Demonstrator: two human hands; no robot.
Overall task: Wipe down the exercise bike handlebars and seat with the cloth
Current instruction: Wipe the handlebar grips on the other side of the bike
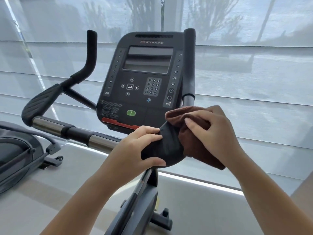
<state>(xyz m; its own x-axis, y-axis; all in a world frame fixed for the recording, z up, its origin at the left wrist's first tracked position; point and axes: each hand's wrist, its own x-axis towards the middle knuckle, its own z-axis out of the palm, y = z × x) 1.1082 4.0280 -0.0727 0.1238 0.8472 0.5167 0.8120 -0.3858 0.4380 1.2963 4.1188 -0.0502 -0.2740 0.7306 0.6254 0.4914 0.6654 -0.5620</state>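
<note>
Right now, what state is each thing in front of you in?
Left hand, grips the handlebar pad.
Right hand, holds the cloth against that pad.
Cloth, bunched up, touching the pad.
Handlebar pad, gripped on one side, cloth on the other.
Screen, dark.
Window blind, lowered.

Cloth (191,143) covers part of the right pad (167,146) (warning print (111,109) illegible).

Console (144,78) sits btwn the left bar (91,53) & right bar (189,61), blinds (254,73) behind. Below it our left hand (135,146) grips the pad (167,146), right hand (215,133) on the cloth (194,141) just right.
</note>
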